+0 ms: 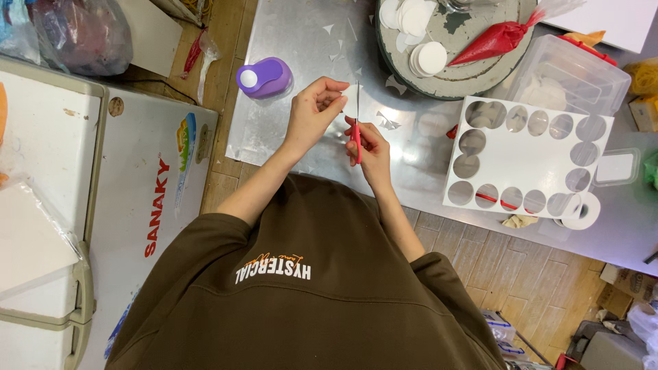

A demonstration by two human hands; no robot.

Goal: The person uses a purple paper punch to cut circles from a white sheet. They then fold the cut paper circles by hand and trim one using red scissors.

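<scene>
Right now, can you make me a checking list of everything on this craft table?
Surface: shiny metal table, with small white scraps on it.
Job's things: red-handled scissors; white sheet with round holes; purple punch.
Clutter: white paper circles on a round stand; red piping bag; clear plastic box; tape roll.
Grippers: right hand holds the scissors; left hand has its fingers pinched at the blades, over something too small to tell.
Cables: nothing seen.
Surroundings: white chest freezer; wooden floor.
</scene>
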